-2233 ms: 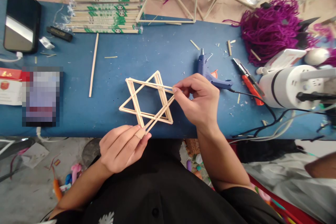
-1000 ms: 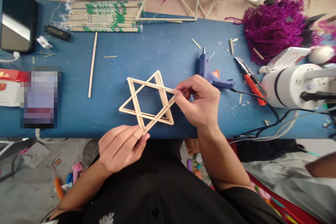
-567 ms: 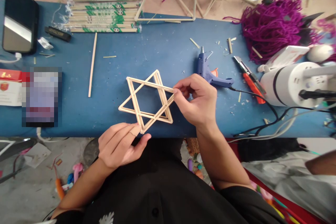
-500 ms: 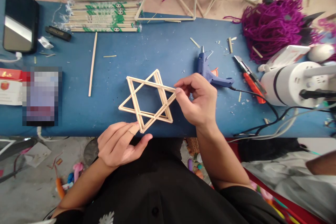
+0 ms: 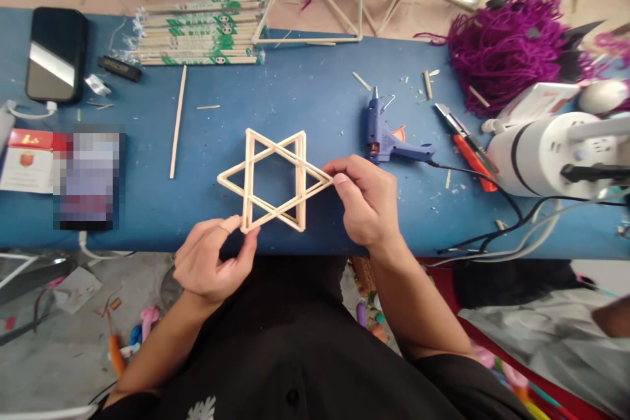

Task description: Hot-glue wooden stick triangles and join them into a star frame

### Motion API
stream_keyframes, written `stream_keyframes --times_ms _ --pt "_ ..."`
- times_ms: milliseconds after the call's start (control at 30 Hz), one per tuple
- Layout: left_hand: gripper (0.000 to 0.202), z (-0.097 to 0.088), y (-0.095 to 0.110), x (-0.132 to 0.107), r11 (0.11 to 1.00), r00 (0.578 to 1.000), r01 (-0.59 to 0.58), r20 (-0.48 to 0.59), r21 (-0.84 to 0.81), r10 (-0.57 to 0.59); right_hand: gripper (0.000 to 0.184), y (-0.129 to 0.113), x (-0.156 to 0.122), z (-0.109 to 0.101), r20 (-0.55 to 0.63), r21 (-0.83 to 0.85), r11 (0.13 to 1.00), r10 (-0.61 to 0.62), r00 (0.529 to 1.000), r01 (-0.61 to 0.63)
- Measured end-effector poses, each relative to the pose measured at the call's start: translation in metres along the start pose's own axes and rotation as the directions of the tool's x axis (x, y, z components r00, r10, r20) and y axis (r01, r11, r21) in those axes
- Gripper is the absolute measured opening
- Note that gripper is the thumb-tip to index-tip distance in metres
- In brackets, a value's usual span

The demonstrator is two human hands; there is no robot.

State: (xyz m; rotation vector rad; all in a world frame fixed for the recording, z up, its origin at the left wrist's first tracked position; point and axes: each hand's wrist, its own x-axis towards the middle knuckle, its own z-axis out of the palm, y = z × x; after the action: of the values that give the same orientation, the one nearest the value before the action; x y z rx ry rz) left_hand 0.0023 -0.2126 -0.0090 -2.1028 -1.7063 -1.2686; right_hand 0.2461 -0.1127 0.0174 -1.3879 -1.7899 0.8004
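Note:
A six-pointed star made of pale wooden sticks lies on the blue table near its front edge. My left hand pinches the star's lower left point between thumb and forefinger. My right hand pinches the star's right point with its fingers closed. A blue glue gun lies just beyond my right hand, its black cord running right.
A bundle of wrapped chopsticks and a black phone lie at the back left, and a loose stick lies left of the star. An orange cutter, a white device and purple yarn sit at right. A stick frame overhangs the far edge.
The star has turned in my hands, so its points now sit left and right. My left hand shifted left to the lower left point. My right hand dropped a little.

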Motion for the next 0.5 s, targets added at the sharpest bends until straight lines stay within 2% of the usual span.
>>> stream_keyframes --times_ms 100,167,233,333,400,500 --pt "0.039 -0.004 -0.014 -0.003 0.990 0.990 0.139 -0.027 0.031 -0.138 0.022 -0.007 -0.015 0.002 0.062 -0.014 1.000 -0.027 0.998 0.028" --pt "0.031 -0.007 -0.023 -0.002 0.959 0.960 0.280 -0.007 0.036 -0.280 0.019 -0.015 -0.026 0.004 0.105 -0.016 0.999 -0.045 0.993 0.047" --pt "0.033 -0.011 -0.029 0.004 0.901 0.901 0.434 0.019 -0.011 -0.434 0.017 -0.023 -0.038 0.006 0.136 0.003 0.998 -0.063 0.989 0.063" --pt "0.046 -0.016 -0.039 0.019 0.770 0.789 0.614 0.098 -0.173 -0.607 0.016 -0.036 -0.053 0.011 0.185 0.071 0.994 -0.090 0.979 0.078" --pt "0.048 -0.018 -0.048 0.030 0.694 0.743 0.666 0.168 -0.272 -0.647 0.018 -0.043 -0.064 0.016 0.240 0.141 0.988 -0.097 0.966 0.064" --pt "0.048 -0.019 -0.061 0.043 0.630 0.723 0.688 0.262 -0.361 -0.639 0.024 -0.054 -0.078 0.023 0.353 0.242 0.970 -0.079 0.932 -0.009"
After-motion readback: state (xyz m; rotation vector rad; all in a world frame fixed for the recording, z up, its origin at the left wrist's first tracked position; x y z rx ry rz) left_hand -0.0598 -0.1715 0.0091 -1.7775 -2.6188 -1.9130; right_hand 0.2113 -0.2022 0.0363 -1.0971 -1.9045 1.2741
